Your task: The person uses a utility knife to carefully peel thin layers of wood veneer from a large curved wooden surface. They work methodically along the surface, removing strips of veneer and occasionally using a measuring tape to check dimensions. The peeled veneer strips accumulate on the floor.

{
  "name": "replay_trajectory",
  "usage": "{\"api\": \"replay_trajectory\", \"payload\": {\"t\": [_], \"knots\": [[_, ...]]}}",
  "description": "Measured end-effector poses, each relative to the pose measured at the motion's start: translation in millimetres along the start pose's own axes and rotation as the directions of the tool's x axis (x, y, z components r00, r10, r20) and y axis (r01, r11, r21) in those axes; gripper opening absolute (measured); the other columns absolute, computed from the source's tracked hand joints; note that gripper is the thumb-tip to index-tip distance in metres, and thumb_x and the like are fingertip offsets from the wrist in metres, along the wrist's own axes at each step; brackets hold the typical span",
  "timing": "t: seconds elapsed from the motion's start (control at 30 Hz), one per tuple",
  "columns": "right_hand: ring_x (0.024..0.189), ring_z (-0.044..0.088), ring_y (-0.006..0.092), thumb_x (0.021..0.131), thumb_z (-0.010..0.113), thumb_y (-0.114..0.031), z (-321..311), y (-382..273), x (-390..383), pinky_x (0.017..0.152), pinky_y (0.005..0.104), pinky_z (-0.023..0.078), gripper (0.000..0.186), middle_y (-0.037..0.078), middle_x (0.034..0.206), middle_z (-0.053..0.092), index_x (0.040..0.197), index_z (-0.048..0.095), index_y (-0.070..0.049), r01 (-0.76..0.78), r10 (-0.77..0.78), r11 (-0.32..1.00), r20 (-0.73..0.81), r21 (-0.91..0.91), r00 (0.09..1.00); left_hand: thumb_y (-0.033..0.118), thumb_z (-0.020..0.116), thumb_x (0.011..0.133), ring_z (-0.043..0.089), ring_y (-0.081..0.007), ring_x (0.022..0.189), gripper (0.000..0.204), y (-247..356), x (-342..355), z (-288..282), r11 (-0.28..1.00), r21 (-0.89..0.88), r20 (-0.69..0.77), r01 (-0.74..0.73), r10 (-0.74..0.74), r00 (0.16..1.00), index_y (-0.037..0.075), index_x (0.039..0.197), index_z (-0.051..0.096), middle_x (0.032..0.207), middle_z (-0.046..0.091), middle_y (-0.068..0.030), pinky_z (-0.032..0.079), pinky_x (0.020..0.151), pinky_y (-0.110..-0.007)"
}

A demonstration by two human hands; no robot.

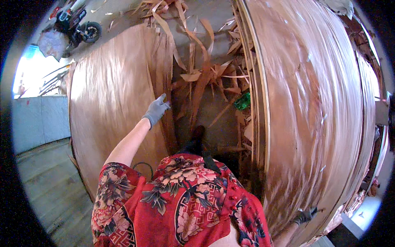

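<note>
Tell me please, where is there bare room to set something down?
The floor at lower left, between the pale blue panel and the left veneer stack, looks bare. That stack's top also looks free, left of the left hand. The gap toward the right stack is crowded: veneer strips, a green object.

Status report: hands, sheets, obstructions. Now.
Left hand at left veneer stack, near inner edge. Right hand at right stack, near end. Scrap strips littering floor between.
</note>
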State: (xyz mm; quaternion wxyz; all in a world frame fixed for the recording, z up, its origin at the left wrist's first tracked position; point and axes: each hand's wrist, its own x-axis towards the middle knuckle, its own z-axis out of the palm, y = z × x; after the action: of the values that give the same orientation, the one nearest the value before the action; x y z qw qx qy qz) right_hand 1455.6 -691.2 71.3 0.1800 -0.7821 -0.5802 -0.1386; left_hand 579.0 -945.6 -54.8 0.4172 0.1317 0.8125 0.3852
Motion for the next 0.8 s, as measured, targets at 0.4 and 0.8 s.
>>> {"api": "replay_trajectory", "payload": {"t": [0.4,0.8], "knots": [[0.083,0.057,0.0108,0.087,0.059,-0.007,36,-537,-157,0.079,0.0243,0.045,0.018,0.002,0.091,0.065,0.105,0.063,-0.003,-0.332,-0.591,0.647,0.727,0.686,0.349,0.016,0.049,0.090,0.059,-0.0178,0.100,0.052,-54,-42,-67,0.966,0.104,0.038,0.238,-0.243,0.969,-0.002,0.136,0.036,0.119,0.057,-0.0127,0.044,0.091,-0.031],[0.077,0.054,0.0099,0.090,0.057,-0.017,123,-676,-226,0.070,0.0250,0.043,0.020,0.001,0.091,0.063,0.104,0.064,-0.005,-0.278,-0.493,0.853,0.857,0.441,-0.151,0.015,0.053,0.086,0.060,-0.0154,0.092,0.051,-137,-33,-99,0.930,-0.073,-0.047,0.360,-0.364,0.930,0.001,0.134,0.042,0.098,0.065,-0.0104,0.046,0.084,-0.030]]}}
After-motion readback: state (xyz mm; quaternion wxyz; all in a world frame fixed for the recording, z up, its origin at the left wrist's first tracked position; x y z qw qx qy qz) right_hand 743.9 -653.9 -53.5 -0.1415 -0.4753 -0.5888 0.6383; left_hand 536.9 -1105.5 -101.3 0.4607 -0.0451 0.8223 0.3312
